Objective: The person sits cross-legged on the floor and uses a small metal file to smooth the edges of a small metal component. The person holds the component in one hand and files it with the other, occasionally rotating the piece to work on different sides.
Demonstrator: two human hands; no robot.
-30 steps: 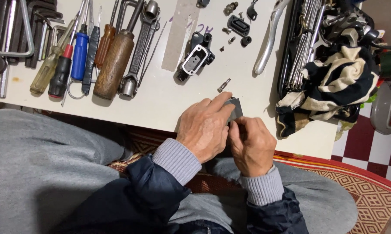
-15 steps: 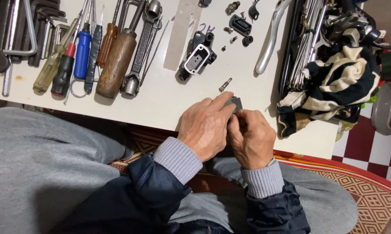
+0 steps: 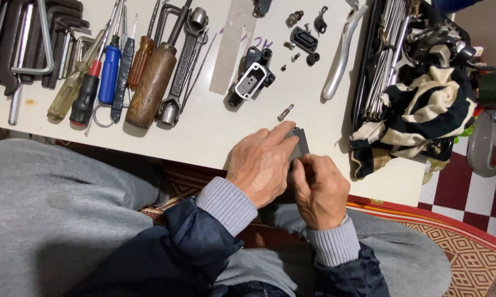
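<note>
- The left hand (image 3: pixel 261 164) and the right hand (image 3: pixel 320 190) meet at the near edge of the white table (image 3: pixel 204 137), both closed around a small dark grey piece (image 3: pixel 299 144).
- The left fingers curl over the piece from above, with 1 fingertip pressed on its top corner; the right thumb and fingers pinch its lower end.
- Most of the piece is hidden between the 2 hands, so its shape cannot be told.
- The piece sits just inside the table's near edge; the wrists and grey cuffs hang off that edge over the lap.
- A small loose bolt (image 3: pixel 284 113) lies on the table just beyond the piece, apart from the fingers.
- Further from the piece, a black housing with a metal-rimmed opening (image 3: pixel 251 81) lies on bare tabletop, with small screws and caps scattered past it.
- A curved silver lever (image 3: pixel 341 52) lies beyond the piece, toward the far edge of the table.
- A black-and-cream cloth (image 3: pixel 418 118) lies to the side of the piece, near but not touching the right hand.
- On the other side of the piece, well apart, a row of screwdrivers, a wooden-handled tool (image 3: pixel 151 85) and a wrench (image 3: pixel 182 60) fills the table.
- Open tabletop runs between that row and the piece, along the near edge.
</note>
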